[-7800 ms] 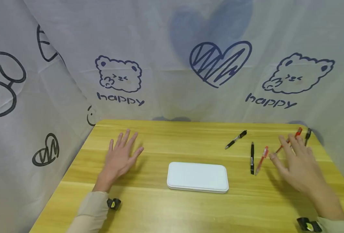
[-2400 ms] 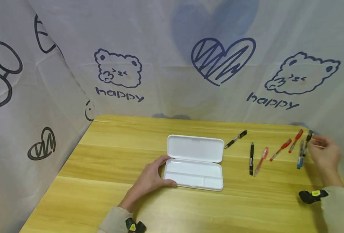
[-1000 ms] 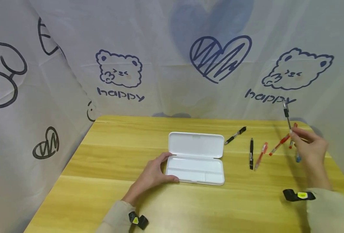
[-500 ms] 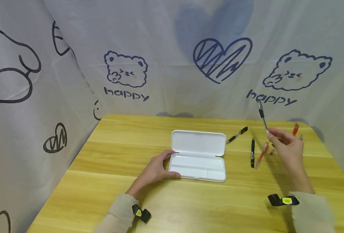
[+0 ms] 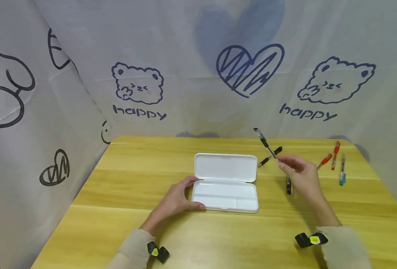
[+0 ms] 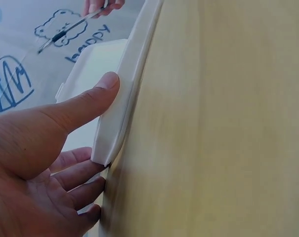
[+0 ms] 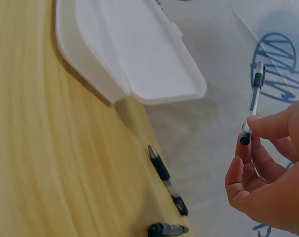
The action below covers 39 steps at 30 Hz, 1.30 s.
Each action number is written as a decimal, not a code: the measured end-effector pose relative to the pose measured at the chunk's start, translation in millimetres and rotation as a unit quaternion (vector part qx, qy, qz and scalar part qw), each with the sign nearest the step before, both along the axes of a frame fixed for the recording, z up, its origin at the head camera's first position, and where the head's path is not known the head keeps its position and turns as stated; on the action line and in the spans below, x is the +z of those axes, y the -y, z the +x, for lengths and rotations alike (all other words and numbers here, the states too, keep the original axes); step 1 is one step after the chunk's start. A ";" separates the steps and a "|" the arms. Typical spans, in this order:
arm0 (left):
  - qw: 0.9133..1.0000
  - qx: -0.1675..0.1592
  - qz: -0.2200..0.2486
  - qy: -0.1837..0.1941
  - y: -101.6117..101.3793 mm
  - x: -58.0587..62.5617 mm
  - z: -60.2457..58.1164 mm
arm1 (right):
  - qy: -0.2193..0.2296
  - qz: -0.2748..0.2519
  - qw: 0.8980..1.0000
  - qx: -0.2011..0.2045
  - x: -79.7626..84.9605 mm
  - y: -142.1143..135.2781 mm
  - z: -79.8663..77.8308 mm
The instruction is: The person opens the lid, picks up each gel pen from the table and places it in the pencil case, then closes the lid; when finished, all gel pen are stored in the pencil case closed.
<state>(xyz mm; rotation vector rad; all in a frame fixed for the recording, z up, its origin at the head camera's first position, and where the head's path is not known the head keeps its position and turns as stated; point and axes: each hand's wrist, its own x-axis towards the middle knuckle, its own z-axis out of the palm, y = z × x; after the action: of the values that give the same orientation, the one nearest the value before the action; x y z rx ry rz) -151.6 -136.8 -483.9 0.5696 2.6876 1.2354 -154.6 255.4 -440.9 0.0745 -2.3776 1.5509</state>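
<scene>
While left hand (image 5: 176, 196) grips left end of open case (image 5: 225, 189), right hand (image 5: 301, 175) pinches raised pen (image 5: 263, 142), tilted, right of case; black pen (image 5: 263, 161) near case, red pens (image 5: 335, 155) farther right.

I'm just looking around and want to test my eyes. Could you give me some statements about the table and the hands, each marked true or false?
1. The white case lies open on the table. True.
2. The right hand holds a black-and-clear pen above the table. True.
3. The left hand also holds a pen. False: the left hand grips the left end of the white case.
4. A red pen lies beside a blue-ended pen. True.
5. The blue-ended pen lies left of the white case. False: it lies to the right, near the table's right edge.
</scene>
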 end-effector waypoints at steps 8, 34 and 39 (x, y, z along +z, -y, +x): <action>1.000 0.005 -0.008 -0.002 -2.2 -1.6 0.4 | -0.022 0.010 0.999 0.028 -5.2 13.2 2.2; 1.000 0.016 0.001 -0.013 -3.7 -4.9 -0.4 | -0.006 0.131 0.983 0.127 -39.5 72.0 8.5; 1.000 0.016 0.005 -0.018 0.3 -2.3 2.0 | 0.001 0.145 0.978 0.148 -41.0 80.7 8.2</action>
<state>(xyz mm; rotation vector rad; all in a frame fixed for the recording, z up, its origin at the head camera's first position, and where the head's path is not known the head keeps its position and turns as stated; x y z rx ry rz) -149.6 -137.1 -486.2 0.5571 2.7329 1.2583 -146.4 174.6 -481.8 0.5113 -2.6729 1.3004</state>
